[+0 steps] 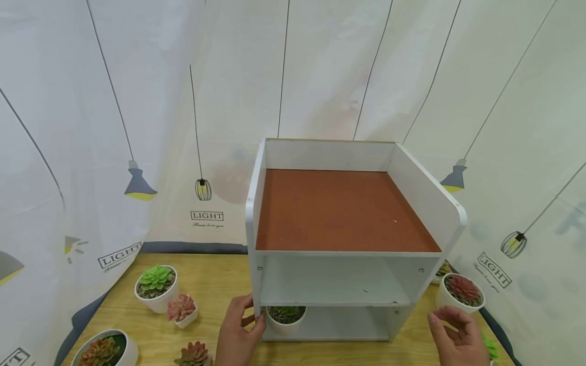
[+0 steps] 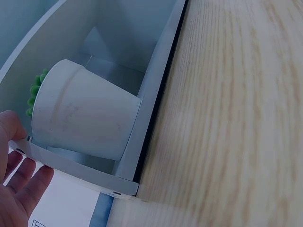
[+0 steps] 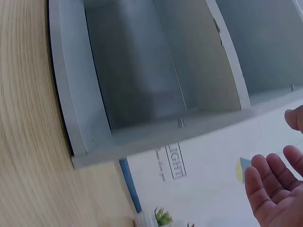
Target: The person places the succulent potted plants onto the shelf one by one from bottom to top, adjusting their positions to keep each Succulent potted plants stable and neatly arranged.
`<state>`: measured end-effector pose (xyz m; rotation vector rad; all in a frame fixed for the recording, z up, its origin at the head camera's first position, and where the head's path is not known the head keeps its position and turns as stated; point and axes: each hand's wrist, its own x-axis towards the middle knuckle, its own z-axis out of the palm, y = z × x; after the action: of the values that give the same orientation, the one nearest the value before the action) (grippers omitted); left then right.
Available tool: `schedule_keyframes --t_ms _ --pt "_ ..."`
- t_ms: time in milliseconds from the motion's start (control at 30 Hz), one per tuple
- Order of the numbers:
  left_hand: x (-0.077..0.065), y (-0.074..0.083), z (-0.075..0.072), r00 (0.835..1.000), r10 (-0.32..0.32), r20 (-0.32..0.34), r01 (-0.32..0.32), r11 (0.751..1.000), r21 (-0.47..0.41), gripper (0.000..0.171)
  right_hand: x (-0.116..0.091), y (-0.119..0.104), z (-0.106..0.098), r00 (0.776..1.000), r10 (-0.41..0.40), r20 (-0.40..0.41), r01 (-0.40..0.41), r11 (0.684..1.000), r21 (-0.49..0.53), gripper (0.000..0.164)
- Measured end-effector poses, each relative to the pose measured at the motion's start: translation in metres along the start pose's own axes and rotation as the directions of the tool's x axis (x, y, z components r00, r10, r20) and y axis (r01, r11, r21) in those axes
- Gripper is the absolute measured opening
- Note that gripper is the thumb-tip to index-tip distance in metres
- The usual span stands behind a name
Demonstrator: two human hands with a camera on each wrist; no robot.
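Note:
A white shelf unit (image 1: 345,211) with a brown top board stands on the wooden table, its open compartments facing me. My left hand (image 1: 238,333) holds the front edge of its left side panel low down, the thumb on the inner side and fingers outside in the left wrist view. Just inside that panel, a green succulent in a white pot (image 2: 85,111) stands upright on the bottom board. My right hand (image 1: 460,338) hovers right of the unit, fingers loosely curved, holding nothing. A white pot with a dark red succulent (image 1: 461,293) is just behind it.
Left on the table (image 1: 215,277) stand a green succulent pot (image 1: 157,290), a small pink one (image 1: 182,310), an orange-green one (image 1: 107,351) and a reddish one (image 1: 193,354). At right, another pot (image 1: 441,272) is partly behind the unit. A lamp-print curtain (image 1: 320,71) hangs behind.

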<state>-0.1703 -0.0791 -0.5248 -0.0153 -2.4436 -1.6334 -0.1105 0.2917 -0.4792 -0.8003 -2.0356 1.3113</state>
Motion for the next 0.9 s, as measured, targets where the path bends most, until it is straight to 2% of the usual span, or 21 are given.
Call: schedule_keyframes --t_ms 233,433,533,733,900 --pt "0.002 -0.001 0.002 1.0 -0.022 -0.002 0.022 1.0 -0.018 0.047 0.011 0.011 -0.01 0.999 0.008 -0.047 -0.008 1.0 -0.005 0.027" --pt "0.001 -0.001 0.003 1.0 -0.007 -0.006 0.007 1.0 -0.021 0.049 0.021 0.021 -0.014 0.997 0.041 -0.072 -0.047 0.994 -0.096 0.055" --pt "0.001 -0.002 0.003 1.0 0.012 -0.012 -0.012 1.0 -0.02 0.049 0.027 0.024 -0.016 0.997 0.056 -0.055 -0.063 0.989 -0.134 0.063" --pt "0.0 -0.002 0.002 0.999 0.033 -0.017 -0.033 0.999 -0.012 0.049 0.039 0.029 -0.025 0.996 0.086 0.039 -0.079 0.987 -0.143 0.072" --pt "-0.001 -0.002 0.002 1.0 0.016 -0.014 -0.016 1.0 -0.009 0.05 0.042 0.035 -0.032 0.992 0.11 0.062 -0.1 0.984 -0.144 0.08"
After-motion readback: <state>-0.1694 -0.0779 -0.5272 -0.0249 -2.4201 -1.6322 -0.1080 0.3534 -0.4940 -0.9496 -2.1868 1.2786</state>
